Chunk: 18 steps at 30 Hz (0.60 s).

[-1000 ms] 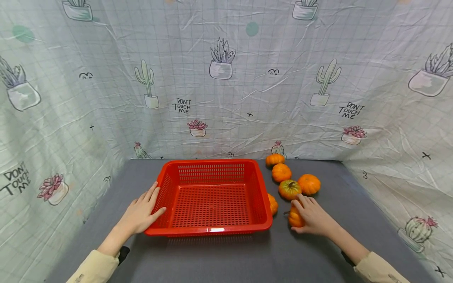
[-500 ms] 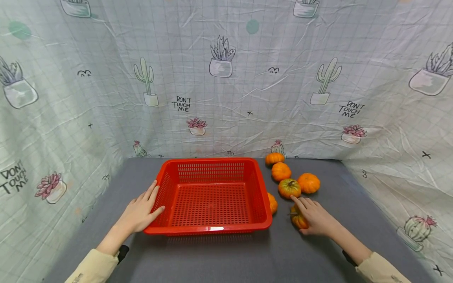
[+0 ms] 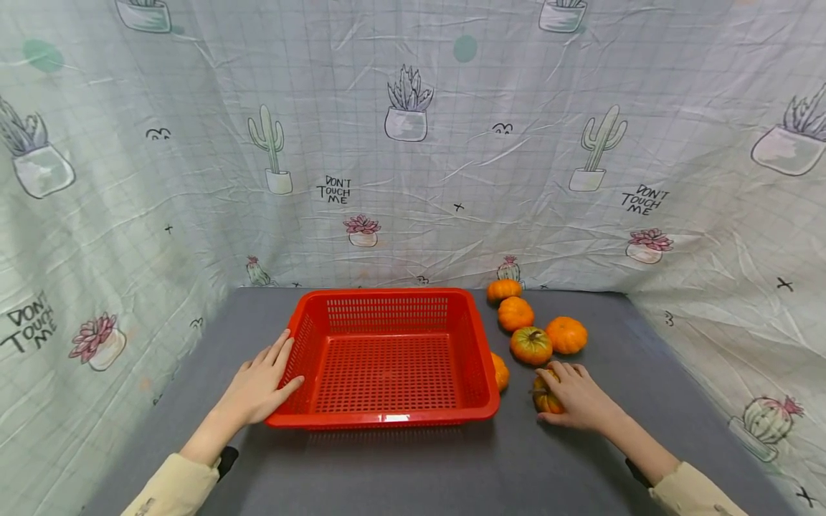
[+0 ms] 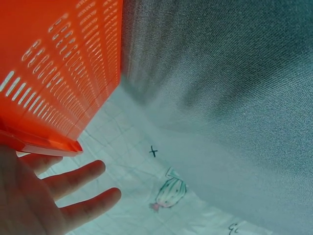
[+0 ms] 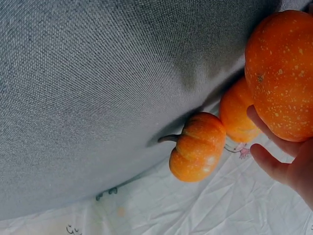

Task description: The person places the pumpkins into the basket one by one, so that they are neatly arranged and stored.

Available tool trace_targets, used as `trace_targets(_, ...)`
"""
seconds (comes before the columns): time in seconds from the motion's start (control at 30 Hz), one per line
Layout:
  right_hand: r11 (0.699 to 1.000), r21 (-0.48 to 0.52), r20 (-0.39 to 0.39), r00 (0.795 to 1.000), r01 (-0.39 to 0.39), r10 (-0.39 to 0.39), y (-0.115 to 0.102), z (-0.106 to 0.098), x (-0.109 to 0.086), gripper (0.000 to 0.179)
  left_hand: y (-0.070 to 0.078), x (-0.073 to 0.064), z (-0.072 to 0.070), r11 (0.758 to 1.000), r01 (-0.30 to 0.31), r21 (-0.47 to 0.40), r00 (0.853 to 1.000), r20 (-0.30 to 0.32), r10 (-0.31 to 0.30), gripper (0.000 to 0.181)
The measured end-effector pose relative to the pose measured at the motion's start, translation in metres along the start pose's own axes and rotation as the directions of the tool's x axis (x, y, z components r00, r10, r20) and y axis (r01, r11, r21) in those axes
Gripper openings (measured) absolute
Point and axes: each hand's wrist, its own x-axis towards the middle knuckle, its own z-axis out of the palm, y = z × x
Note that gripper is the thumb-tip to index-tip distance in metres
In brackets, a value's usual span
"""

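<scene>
My left hand (image 3: 254, 390) rests on the left rim of a red plastic basket (image 3: 445, 416), its thumb reaching over the inside. Seen from the left wrist, straight fingers (image 4: 83, 178) extend past the basket's rim. To the right of the basket, my right hand (image 3: 577, 398) holds a small orange pumpkin (image 3: 545, 400) with green streaks, thumb on the near side and fingers over the top. The right wrist view has that pumpkin (image 5: 283, 73) large and speckled at the upper right, partly cut off by the frame. Its stem points left in the head view.
Behind the held pumpkin sit a greenish pumpkin (image 3: 531, 345) and an orange pumpkin (image 3: 567, 335). Two more, a middle pumpkin (image 3: 515, 314) and a rear pumpkin (image 3: 504, 290), stand farther back. Another pumpkin (image 3: 500, 373) is partly hidden by the basket. Cactus-print cloth (image 3: 413, 179) surrounds the grey tabletop (image 3: 413, 473).
The pumpkin under my right hand has turned and shifted slightly right, showing more of its green-streaked side. The right fingers have drawn back from the greenish pumpkin. My left hand stays put.
</scene>
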Motion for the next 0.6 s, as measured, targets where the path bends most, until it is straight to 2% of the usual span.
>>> trace_targets(0.23,1.000,0.020,0.034,0.999,0.018,-0.018,0.0012,-0.0031,0.0021,0.080,-0.0012,0.0009,0.0016,1.000,0.010,-0.004,1.000,0.012,-0.010,0.078)
trace_targets(0.6,0.998,-0.005,-0.057,0.996,0.067,-0.067,0.0034,-0.0021,0.0040,0.084,-0.0003,0.0010,-0.0001,0.999,0.020,-0.032,0.999,0.044,-0.019,0.079)
